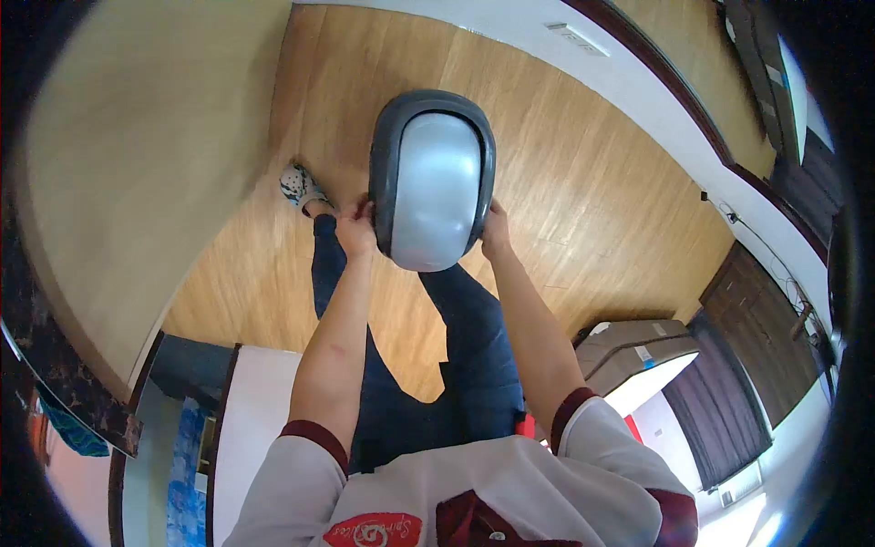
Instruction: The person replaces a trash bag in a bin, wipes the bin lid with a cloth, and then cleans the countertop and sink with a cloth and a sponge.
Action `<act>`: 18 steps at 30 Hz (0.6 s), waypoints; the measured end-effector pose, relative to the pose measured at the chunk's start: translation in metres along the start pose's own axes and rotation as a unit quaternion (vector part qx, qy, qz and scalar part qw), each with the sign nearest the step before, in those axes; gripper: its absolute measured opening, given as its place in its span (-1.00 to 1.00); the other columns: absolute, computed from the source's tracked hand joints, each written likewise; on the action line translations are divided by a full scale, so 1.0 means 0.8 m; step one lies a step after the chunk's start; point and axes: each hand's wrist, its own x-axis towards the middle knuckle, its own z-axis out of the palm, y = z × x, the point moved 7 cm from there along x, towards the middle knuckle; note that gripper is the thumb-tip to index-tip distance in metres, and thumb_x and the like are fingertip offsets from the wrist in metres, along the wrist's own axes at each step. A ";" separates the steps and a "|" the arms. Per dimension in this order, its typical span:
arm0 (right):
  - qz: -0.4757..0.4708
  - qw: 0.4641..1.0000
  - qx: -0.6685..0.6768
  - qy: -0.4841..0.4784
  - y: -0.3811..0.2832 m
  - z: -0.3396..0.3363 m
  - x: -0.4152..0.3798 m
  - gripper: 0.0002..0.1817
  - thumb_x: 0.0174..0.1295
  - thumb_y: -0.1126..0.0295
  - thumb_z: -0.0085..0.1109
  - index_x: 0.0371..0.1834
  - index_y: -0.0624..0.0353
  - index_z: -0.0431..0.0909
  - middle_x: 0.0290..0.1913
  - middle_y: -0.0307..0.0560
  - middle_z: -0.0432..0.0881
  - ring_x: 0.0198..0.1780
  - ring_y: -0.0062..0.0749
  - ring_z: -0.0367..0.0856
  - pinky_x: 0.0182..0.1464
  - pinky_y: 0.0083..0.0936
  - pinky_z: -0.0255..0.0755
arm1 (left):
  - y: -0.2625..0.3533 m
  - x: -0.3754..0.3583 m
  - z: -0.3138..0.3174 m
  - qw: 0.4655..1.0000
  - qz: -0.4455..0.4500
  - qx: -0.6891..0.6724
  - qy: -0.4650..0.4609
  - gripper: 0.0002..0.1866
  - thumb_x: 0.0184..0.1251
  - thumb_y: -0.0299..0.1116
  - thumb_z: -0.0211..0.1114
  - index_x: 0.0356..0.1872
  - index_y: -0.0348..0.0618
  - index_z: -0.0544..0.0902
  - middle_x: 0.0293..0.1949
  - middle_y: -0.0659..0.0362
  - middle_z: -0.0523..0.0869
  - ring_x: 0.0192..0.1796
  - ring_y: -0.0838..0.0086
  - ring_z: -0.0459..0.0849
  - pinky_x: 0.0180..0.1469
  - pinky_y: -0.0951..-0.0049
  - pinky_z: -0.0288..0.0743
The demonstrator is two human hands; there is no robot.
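A rounded bin-like object with a dark rim and a silvery-grey lid [437, 187] is held up in front of me, above the wooden floor. My left hand [357, 232] grips its left side low down, fingers curled at the dark rim. On the opposite side, my right hand [495, 232] holds the lower right edge, its fingers partly hidden behind the rim. The underside of the object is out of sight.
Wooden floor [583, 191] stretches around my legs, and one foot wears a patterned clog [299, 185]. A beige panel [146, 164] stands at left. Cardboard boxes [633, 351] are at lower right, near a dark curtain [720, 401]. A wall outlet [577, 39] is at top.
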 end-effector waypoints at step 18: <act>-0.132 0.975 -0.123 -0.131 -0.210 0.377 0.029 -0.41 0.47 0.04 0.02 0.51 -0.02 0.33 0.23 -0.02 0.58 0.20 -0.18 0.54 -0.01 -0.09 0.57 | 0.112 0.209 -0.210 0.970 0.035 -0.236 0.048 -0.58 0.60 -0.17 0.13 0.24 -0.28 0.56 0.10 0.13 0.65 0.16 0.45 0.56 0.29 0.37 0.39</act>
